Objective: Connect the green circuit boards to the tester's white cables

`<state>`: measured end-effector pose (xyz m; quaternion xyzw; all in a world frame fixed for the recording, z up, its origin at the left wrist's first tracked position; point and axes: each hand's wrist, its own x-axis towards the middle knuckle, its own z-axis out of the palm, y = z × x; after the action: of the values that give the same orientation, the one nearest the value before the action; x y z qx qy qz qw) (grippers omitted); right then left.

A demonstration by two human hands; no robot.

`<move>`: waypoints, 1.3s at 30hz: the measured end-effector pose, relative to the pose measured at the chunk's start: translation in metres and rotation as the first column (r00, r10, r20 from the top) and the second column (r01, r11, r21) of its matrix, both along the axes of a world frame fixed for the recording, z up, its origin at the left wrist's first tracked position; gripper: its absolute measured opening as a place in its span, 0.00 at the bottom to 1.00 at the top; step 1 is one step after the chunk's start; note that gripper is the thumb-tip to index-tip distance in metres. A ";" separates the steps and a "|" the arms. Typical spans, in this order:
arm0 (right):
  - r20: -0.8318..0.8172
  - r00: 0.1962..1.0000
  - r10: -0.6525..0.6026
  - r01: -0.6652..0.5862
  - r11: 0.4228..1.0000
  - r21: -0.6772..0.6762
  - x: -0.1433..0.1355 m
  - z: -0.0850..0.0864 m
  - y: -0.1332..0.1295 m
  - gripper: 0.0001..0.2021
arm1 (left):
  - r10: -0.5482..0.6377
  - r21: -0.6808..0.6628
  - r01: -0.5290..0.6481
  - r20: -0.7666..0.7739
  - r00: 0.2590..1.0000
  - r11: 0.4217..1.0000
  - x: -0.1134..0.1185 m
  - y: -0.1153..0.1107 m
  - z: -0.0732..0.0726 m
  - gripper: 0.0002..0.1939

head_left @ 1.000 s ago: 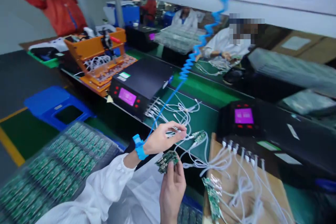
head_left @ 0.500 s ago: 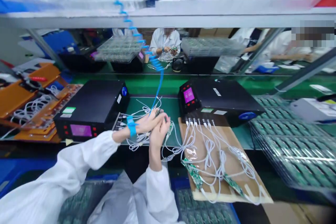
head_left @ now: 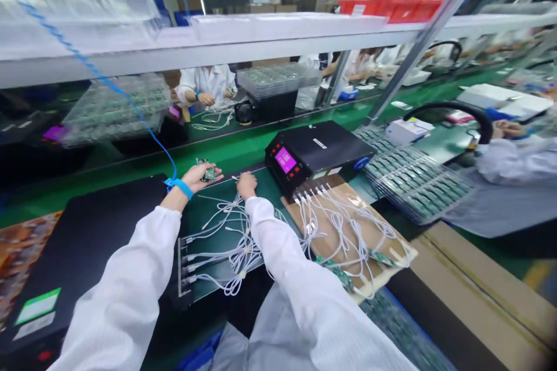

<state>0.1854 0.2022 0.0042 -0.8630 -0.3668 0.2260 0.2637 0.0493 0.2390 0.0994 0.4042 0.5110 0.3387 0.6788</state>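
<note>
My left hand (head_left: 196, 177), with a blue strap at the wrist, is closed on a green circuit board (head_left: 209, 173), held up above the bench. To its right, my right hand (head_left: 246, 184) pinches a white cable (head_left: 236, 178) whose tip points toward the board; the board and the cable tip are apart. Below both hands lies a tangle of white cables (head_left: 243, 249), plugged into a connector strip (head_left: 181, 269) along the side of the left black box (head_left: 104, 243). Finer detail of the cable's plug is too small to make out.
At the right, a black tester (head_left: 335, 148) with a pink screen feeds white cables over a cardboard sheet (head_left: 322, 208), where green boards lie. Stacked clear trays (head_left: 418, 185) of boards stand beyond. A shelf (head_left: 261, 46) spans above. Co-workers sit opposite and at the right.
My hands, earlier together over the cables, have come apart: the left holds the circuit board, the right a white cable. The camera view has swung to the right.
</note>
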 end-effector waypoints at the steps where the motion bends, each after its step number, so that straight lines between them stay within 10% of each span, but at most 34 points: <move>1: 0.000 1.000 0.020 -0.020 1.000 -0.010 -0.004 -0.004 0.004 0.20 | 0.010 -0.005 -0.010 0.011 1.000 1.000 -0.001 0.003 -0.003 0.10; 10: -0.030 0.980 0.199 -0.196 0.977 0.087 -0.017 -0.015 0.001 0.15 | 0.116 0.060 -0.117 0.013 0.993 0.991 -0.016 0.025 -0.010 0.05; 19: 0.074 0.879 0.470 -0.442 0.750 0.492 -0.026 -0.014 -0.047 0.14 | 0.118 0.102 -0.115 -0.025 0.993 0.988 -0.015 0.024 -0.012 0.06; 39: 0.124 0.862 0.492 -0.481 0.715 0.507 -0.035 -0.008 -0.055 0.15 | 0.014 0.145 -0.017 0.020 1.000 0.989 -0.011 0.014 -0.009 0.02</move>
<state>0.1502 0.1468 -0.0034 -0.6290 -0.6251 0.1879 0.4222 0.0385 0.2525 0.0903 0.4454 0.4816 0.3842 0.6497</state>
